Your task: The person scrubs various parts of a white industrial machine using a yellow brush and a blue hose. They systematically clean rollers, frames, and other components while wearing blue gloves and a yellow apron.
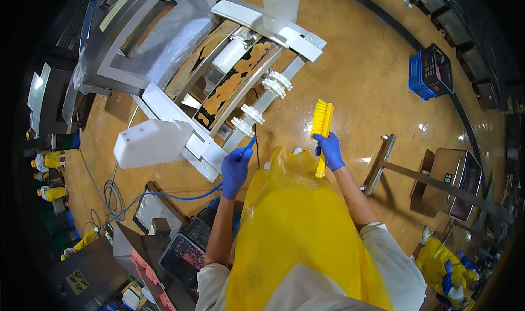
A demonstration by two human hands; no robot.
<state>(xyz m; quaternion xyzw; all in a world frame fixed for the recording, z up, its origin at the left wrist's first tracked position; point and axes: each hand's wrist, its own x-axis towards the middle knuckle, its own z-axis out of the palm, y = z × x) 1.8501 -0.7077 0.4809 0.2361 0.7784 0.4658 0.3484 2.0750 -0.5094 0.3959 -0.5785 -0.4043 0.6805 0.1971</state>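
My right hand (pixel 329 150), in a blue glove, is closed round the handle of a yellow brush (pixel 321 118), whose bristles point left. My left hand (pixel 236 171), also gloved in blue, grips a blue hose (pixel 180 197) that trails away to the left; its end pokes out above my fingers. Just beyond that end stands a metal machine frame (pixel 257 107) with white toothed wheels (pixel 278 84) on its near bar. Between its rails lie panels (pixel 236 81) with patchy tan and black surfaces, beside a white roller (pixel 229 54). A white plastic block (pixel 150 143) sticks out at the machine's left corner.
Blue and black crates (pixel 424 73) stand on the wet tan floor at the right, above a metal stand (pixel 388 163). Dark bins (pixel 186 253) and loops of hose (pixel 112 196) lie at the left. Another person (pixel 445 264) in yellow is at the lower right.
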